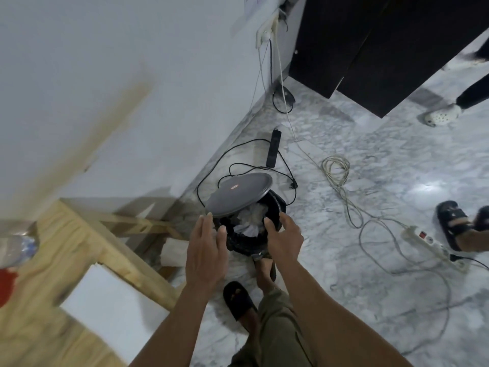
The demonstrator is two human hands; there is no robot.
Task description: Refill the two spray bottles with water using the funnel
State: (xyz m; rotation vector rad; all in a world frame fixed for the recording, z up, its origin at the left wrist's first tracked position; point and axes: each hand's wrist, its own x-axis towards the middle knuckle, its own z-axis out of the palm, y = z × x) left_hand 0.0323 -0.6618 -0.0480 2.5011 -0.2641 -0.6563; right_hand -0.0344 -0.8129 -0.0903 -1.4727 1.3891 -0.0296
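Both hands hang slack and empty over the pedal bin (251,223) — left hand (206,250) and right hand (284,238) alike — while no spray bottle or funnel shows; only a blurred bottle (16,247) lies far left, nearer the left hand.

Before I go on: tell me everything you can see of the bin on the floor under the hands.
The bin is small, round and lined with a black bag. It stands on the marble floor near the wall. Its grey lid is tilted up and open on the wall side. Crumpled white paper fills it. The left hand and right hand hang over it, open; whether they touch it I cannot tell. A foot sits at its base, apparently on a pedal.
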